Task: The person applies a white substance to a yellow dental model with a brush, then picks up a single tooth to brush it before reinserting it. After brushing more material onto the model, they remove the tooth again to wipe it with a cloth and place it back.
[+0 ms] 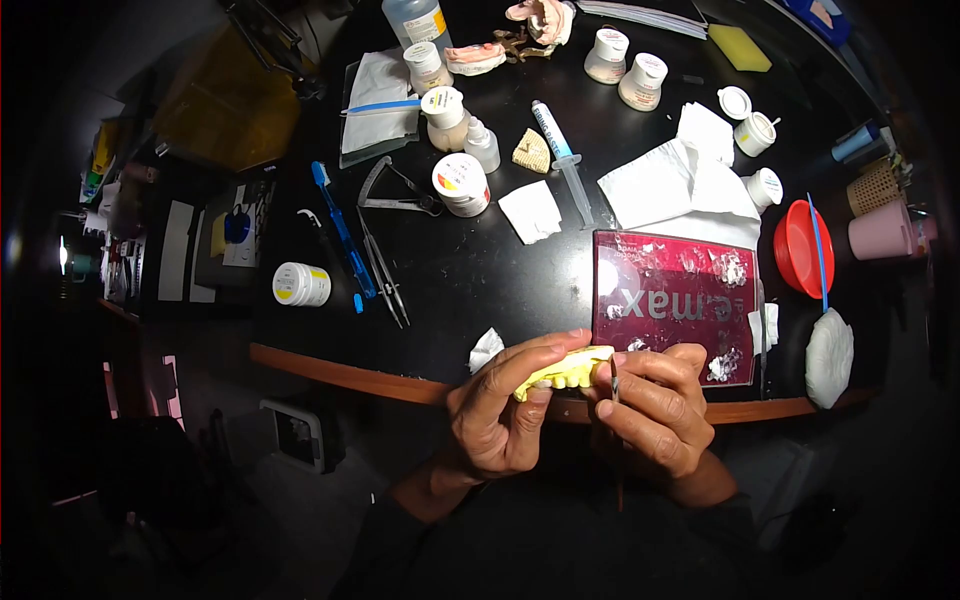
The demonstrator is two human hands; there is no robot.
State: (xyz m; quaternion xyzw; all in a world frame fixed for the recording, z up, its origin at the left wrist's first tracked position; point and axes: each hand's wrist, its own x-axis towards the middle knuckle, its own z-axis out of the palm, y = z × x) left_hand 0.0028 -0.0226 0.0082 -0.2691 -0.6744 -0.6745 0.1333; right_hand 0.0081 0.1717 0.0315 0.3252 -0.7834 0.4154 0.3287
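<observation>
My left hand (502,410) grips a yellow dental model (568,372) with a row of teeth along its lower side, thumb below and fingers over the top. Close against its right end, my right hand (657,408) pinches a thin brush (615,385), its dark tip pointing up and its handle running down below the hand. Just beyond my right hand lies a dark red glass slab (675,290) with mirrored "e.max" lettering and smears of white paste. A crumpled tissue (486,349) rests left of the model.
Several powder jars (461,185) stand on the black table, with a paste syringe (565,165) among them. Tweezers (384,266), a caliper (395,190) and a blue toothbrush (342,230) lie at left. Paper towels (655,185), a red bowl (790,262) and a white pad (830,360) are at right.
</observation>
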